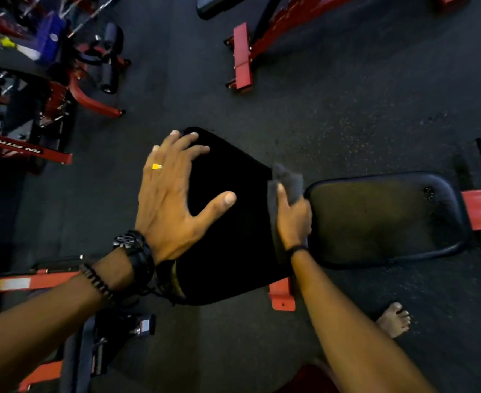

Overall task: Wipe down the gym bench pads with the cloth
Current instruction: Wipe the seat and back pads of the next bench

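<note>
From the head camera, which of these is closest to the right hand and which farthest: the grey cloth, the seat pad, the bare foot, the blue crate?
1. grey cloth: gripped in the right hand itself.
2. seat pad: just right of the hand.
3. bare foot: on the floor, lower right.
4. blue crate: far upper left, among the machines.

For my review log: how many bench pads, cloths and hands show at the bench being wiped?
Bench pads: 2, back pad and seat pad
Cloths: 1, grey cloth
Hands: 2, left hand, right hand
Total: 5
</note>
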`<state>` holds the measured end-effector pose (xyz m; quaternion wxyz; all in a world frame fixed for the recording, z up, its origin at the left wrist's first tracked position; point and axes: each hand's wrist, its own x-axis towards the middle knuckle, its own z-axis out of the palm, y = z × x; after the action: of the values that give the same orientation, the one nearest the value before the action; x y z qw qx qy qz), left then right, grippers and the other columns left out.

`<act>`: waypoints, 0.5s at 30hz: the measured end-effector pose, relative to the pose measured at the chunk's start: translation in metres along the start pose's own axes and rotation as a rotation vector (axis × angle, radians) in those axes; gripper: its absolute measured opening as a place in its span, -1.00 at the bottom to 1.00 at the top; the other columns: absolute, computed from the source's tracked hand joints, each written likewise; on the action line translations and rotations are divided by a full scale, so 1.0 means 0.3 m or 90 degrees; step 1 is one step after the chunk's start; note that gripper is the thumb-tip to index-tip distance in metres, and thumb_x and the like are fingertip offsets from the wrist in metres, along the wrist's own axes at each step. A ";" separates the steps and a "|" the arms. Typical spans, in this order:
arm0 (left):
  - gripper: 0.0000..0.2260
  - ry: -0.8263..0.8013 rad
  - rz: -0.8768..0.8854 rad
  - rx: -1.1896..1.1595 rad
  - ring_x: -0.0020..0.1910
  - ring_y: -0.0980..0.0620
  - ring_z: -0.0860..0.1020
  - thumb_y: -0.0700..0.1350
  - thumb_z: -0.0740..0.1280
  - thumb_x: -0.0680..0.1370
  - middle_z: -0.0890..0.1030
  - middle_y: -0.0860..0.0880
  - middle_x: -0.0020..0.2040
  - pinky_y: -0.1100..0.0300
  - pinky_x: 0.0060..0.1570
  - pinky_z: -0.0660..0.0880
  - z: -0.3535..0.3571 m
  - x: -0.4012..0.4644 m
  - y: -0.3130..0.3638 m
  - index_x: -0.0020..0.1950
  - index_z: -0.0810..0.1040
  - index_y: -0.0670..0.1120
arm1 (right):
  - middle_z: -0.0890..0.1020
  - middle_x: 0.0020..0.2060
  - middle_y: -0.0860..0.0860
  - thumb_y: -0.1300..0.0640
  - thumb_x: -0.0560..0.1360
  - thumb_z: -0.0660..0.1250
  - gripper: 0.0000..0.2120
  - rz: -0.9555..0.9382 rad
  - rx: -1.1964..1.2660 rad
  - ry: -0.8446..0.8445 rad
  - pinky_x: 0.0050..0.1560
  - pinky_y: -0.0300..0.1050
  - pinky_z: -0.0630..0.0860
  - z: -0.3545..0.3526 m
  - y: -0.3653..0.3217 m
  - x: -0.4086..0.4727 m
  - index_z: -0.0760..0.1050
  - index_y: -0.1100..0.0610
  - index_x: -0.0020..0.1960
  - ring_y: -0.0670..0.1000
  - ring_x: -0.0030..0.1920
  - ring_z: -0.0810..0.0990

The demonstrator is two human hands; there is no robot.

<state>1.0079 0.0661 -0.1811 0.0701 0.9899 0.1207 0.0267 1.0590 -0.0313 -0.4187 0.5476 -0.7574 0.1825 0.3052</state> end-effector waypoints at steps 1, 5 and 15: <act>-0.33 0.002 0.000 -0.009 0.57 -0.01 0.12 0.36 0.20 0.47 0.35 -0.02 0.49 -0.20 0.50 0.06 0.000 0.000 0.000 0.38 0.43 -0.10 | 0.60 0.07 0.10 -0.56 0.38 0.15 -0.19 0.023 0.014 0.016 0.09 0.07 0.54 -0.029 0.065 -0.067 0.51 0.11 0.23 0.18 0.15 0.59; -0.37 0.012 -0.002 -0.051 0.58 0.03 0.11 0.31 0.17 0.51 0.34 0.02 0.50 -0.20 0.50 0.06 0.002 0.005 -0.016 0.41 0.40 -0.09 | 0.53 0.04 -0.09 -0.53 0.37 0.18 -0.36 -0.088 0.143 0.013 0.06 0.11 0.55 -0.085 0.051 -0.476 0.43 -0.06 0.19 0.04 0.06 0.58; -0.34 0.024 0.009 -0.041 0.57 0.01 0.12 0.33 0.19 0.49 0.35 -0.01 0.49 -0.14 0.53 0.02 0.013 0.002 -0.033 0.42 0.39 -0.09 | 0.60 0.08 0.07 -0.51 0.42 0.16 -0.30 -0.011 0.026 -0.049 0.14 0.11 0.53 0.010 -0.145 -0.009 0.50 0.04 0.22 0.11 0.11 0.58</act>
<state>1.0065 0.0754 -0.1865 0.0998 0.9872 0.1142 0.0500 1.0826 -0.0140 -0.3864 0.5719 -0.7354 0.1611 0.3258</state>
